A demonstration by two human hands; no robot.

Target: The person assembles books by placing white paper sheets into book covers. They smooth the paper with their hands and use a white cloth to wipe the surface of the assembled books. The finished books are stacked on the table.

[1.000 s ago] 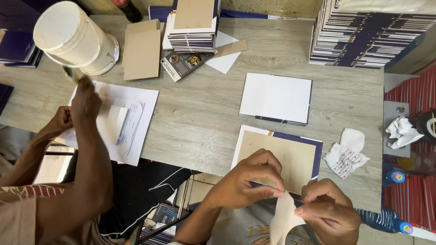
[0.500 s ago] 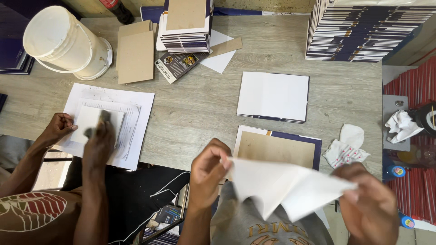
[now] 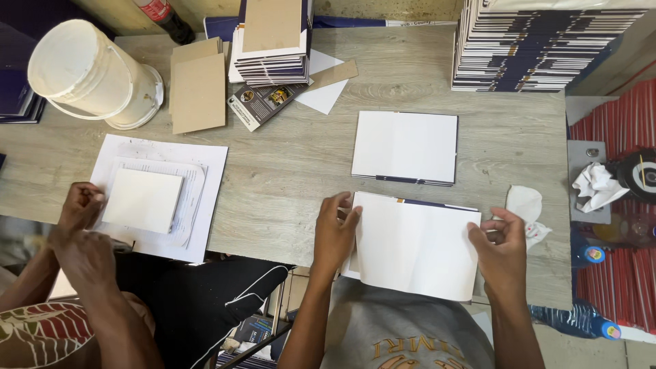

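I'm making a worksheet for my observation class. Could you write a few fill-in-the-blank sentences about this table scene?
1. The person's left hand and right hand both hold a ____ sheet of paper by its side edges.
2. The bucket at the table's far left corner is lying on its ____.
3. The crumpled tissue lies next to the person's ____ hand.
4. The co-worker's hands rest at the left edge of a white ____.

Missing words: white; side; right; block

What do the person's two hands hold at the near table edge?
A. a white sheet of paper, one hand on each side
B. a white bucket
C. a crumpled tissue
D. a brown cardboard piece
A: the left hand and right hand grip opposite sides of the white sheet.
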